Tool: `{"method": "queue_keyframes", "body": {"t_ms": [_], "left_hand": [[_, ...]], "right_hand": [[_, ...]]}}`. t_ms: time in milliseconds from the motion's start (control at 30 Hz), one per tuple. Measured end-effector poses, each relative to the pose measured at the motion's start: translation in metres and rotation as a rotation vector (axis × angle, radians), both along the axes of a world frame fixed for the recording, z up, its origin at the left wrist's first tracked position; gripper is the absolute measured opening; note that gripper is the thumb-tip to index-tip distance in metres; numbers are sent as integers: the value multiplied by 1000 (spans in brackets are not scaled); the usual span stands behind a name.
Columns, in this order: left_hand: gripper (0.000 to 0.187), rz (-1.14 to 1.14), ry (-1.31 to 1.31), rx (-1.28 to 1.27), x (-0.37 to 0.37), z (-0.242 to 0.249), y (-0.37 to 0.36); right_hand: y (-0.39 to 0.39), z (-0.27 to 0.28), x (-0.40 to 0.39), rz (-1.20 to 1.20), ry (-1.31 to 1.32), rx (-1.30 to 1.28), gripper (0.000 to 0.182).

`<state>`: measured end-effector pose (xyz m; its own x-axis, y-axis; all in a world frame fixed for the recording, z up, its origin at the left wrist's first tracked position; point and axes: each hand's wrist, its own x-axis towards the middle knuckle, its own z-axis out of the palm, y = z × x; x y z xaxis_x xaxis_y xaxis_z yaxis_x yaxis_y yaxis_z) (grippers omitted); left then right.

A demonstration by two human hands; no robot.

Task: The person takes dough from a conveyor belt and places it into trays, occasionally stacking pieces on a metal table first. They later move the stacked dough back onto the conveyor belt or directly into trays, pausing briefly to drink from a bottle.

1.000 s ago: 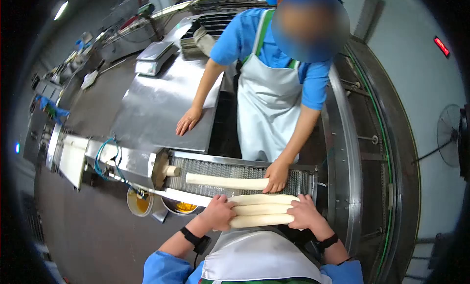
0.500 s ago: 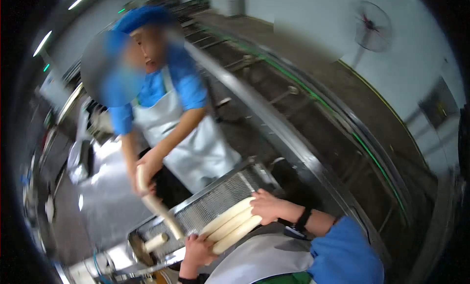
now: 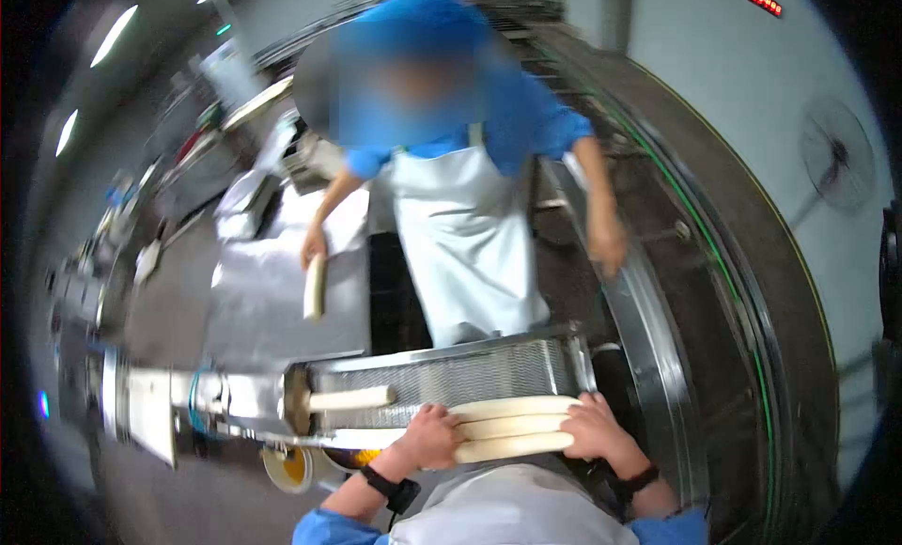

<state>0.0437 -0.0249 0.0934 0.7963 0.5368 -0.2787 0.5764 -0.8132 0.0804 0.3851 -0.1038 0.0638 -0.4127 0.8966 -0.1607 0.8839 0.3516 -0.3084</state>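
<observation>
Three dough logs were held stacked side by side at the near edge of a mesh belt, just in front of the person's apron. The left hand was closed over their left ends and the right hand was closed over their right ends, so that the bundle was pinched between the two hands. The logs looked pale, smooth and soft; they were judged to be fairly light but limp, likely to sag or stretch if lifted by one end, and perhaps slightly tacky. Support at both ends, or from beneath along the length, was judged the safest hold, with gentle pressure so that no dents were left.

Beyond the left hand, a shorter log lay on the belt at the mouth of a machine. Below and left of the left hand, a round tub was seen with yellow-orange liquid in it; a second tub beside it was mostly hidden, and its contents could not be made out.

Across the belt from the hands, a co-worker in a white apron stood, holding another log in one hand above a steel counter. The other hand hung free near a curved rail.
</observation>
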Motion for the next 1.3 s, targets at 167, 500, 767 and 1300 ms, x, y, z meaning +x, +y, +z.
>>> {"method": "queue_keyframes", "body": {"t_ms": [167,500,767,1300], "left_hand": [[32,48,-72,-39,-15,-5,-9],[25,206,-137,-126,-67,-6,-32],[25,358,-225,-58,-108,-2,-53],[26,359,-276,-101,-119,-3,-47]], "right_hand": [[4,17,-10,72,-55,-44,32],[41,26,-52,216,-5,-8,35],[72,40,-102,348,5,4,35],[77,33,-111,345,-38,-65,38]]}}
